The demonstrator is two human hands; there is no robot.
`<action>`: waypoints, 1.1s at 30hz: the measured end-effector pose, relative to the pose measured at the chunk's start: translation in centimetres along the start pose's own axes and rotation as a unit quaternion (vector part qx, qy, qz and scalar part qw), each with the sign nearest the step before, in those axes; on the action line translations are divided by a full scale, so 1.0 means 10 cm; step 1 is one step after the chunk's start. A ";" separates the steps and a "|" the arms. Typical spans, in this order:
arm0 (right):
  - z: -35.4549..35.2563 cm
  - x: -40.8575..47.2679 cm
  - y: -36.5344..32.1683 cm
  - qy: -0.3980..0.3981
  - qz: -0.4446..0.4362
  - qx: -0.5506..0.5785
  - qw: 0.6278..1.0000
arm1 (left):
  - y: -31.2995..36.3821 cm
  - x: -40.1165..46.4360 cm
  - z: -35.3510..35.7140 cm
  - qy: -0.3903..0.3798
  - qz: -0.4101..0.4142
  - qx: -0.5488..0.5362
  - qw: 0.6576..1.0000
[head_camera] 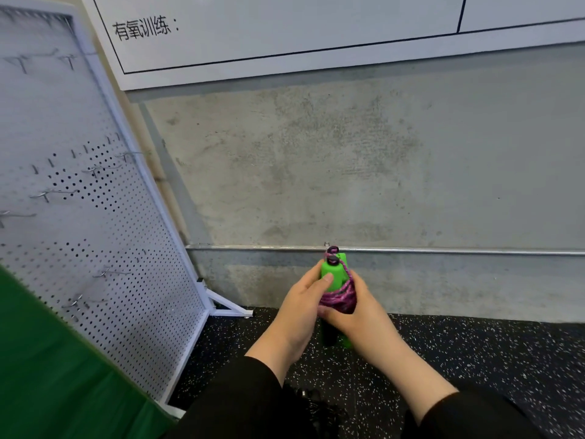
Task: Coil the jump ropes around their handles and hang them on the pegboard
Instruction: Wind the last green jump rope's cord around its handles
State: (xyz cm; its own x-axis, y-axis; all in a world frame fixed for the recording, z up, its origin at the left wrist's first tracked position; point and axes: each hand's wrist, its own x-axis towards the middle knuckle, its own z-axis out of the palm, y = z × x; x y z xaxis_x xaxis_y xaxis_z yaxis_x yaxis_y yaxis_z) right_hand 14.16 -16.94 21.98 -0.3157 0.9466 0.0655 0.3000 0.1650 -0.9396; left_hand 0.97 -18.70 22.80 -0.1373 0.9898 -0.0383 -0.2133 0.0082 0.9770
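Both hands (329, 304) clasp green handles (332, 274) (purple rope (340, 297) apparently coiled between).

A bare grey concrete wall (316, 172) is seen ahead, with a white board (285, 36) carrying black lines and printed characters mounted above it. A metal pipe (443, 251) is fixed along the wall's base, above black speckled floor (474, 350). A green surface (47, 375) is seen at lower left.
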 end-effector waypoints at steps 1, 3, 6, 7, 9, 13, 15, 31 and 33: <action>0.00 0.00 -0.01 0.006 0.000 0.015 1.000 | 0.01 -0.03 0.00 -0.003 0.006 -0.003 1.000; -0.01 0.00 -0.06 0.001 -0.001 0.040 0.999 | 0.05 -0.09 -0.01 0.006 0.037 -0.012 0.999; -0.02 0.03 -0.11 -0.029 -0.002 0.120 0.992 | 0.16 -0.18 -0.10 0.057 0.054 -0.054 0.995; -0.01 0.03 -0.15 -0.029 -0.004 0.143 0.989 | 0.19 -0.20 -0.15 0.073 0.056 -0.058 0.994; 0.01 0.05 -0.26 -0.029 -0.018 0.194 0.980 | 0.25 -0.24 -0.24 0.094 0.068 -0.026 0.993; 0.12 0.11 -0.52 -0.068 -0.024 0.266 0.961 | 0.42 -0.38 -0.40 0.063 0.087 0.037 0.994; 0.20 0.16 -0.67 -0.101 -0.025 0.296 0.949 | 0.53 -0.42 -0.48 0.046 0.099 0.053 0.993; 1.11 0.61 -1.86 -0.220 -0.150 0.139 0.954 | 1.66 -0.49 -1.53 0.262 0.192 0.070 0.943; 1.26 0.67 -2.03 -0.224 -0.170 0.122 0.952 | 1.86 -0.50 -1.67 0.289 0.197 0.086 0.933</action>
State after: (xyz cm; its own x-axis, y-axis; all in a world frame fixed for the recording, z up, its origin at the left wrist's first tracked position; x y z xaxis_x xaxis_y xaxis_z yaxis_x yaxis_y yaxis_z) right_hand -5.40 -17.44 37.27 -0.7256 0.6281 0.2811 -0.0887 0.3196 -0.9434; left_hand -18.48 -25.92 37.65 -0.6819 0.6790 0.2720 0.1154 -0.2674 0.9567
